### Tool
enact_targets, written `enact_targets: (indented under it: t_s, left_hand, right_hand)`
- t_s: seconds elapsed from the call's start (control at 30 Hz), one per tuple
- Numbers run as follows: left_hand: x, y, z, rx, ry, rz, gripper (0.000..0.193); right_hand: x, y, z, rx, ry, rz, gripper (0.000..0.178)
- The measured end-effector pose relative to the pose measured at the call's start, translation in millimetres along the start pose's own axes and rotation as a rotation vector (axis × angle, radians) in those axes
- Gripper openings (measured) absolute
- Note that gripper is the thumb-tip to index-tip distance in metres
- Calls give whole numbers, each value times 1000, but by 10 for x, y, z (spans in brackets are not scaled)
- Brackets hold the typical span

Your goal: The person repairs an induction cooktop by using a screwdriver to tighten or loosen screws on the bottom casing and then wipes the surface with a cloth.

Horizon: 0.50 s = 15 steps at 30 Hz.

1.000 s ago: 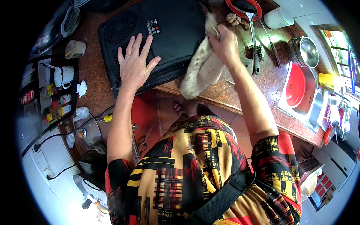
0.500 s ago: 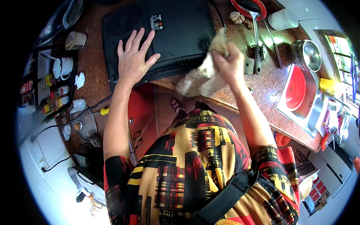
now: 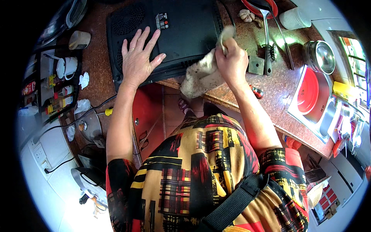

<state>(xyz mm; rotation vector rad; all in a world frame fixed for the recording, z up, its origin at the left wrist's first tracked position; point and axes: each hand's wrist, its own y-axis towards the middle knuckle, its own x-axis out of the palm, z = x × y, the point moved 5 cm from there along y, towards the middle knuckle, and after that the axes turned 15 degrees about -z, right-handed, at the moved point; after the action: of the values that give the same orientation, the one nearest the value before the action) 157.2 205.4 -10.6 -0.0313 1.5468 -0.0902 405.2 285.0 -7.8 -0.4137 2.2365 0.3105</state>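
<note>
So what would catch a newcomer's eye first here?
The large flat black cooktop at the top centre of the brown stone counter, with the left hand spread flat on it. The right hand has its grip on a crumpled off-white cloth at the cooktop's front edge. Far right, a red round bowl sits in the sink.

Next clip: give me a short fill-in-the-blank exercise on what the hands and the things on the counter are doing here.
1. The left hand lies flat, fingers spread, on the black ____ cooktop.
2. The right hand grips a dirty whitish ____ at the cooktop's front edge.
3. In the sink at the right lies a ____ plate.
4. The brown counter also bears a long metal ____ beside the garlic.

Missing words: induction; cloth; red; ladle
</note>
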Motion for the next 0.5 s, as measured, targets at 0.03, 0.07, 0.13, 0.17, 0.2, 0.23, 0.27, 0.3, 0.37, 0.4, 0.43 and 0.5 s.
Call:
enact_targets:
  t_s: [0.03,0.07,0.13,0.17,0.2,0.23,0.27,0.3,0.37,0.4,0.43,0.5]
  left_hand:
    - [2,-2,1,3,1,-4,68]
    - [1,3,11,5,0,-6,69]
    - [-27,37,15,15,6,-3,69]
    - [-23,24,5,9,7,-4,69]
    - [-21,16,-1,5,8,-5,69]
    - [-26,11,0,11,7,-1,69]
    - [-24,-7,9,18,4,0,69]
    - [-22,-24,20,27,2,1,69]
    - [-16,-37,20,22,7,-5,69]
    - [-15,-34,17,19,9,-4,69]
    - [-14,-20,17,23,10,4,69]
    - [-22,0,19,39,14,17,68]
  right_hand:
    - [4,95,8,30,-45,-22,17]
    - [-17,206,12,50,3,-31,23]
    - [2,342,20,38,-58,-35,24]
    - [3,303,6,16,-63,-23,22]
    - [7,207,1,-5,-67,-10,21]
    - [3,106,-1,-25,-72,3,20]
    - [10,7,30,21,-31,-33,18]
    - [-7,-46,32,34,-29,-60,18]
    - [-43,-151,97,45,113,-129,19]
    - [-58,-219,160,41,252,-172,19]
    - [-77,-298,206,51,594,-185,11]
    - [-100,-424,304,152,1234,-229,7]
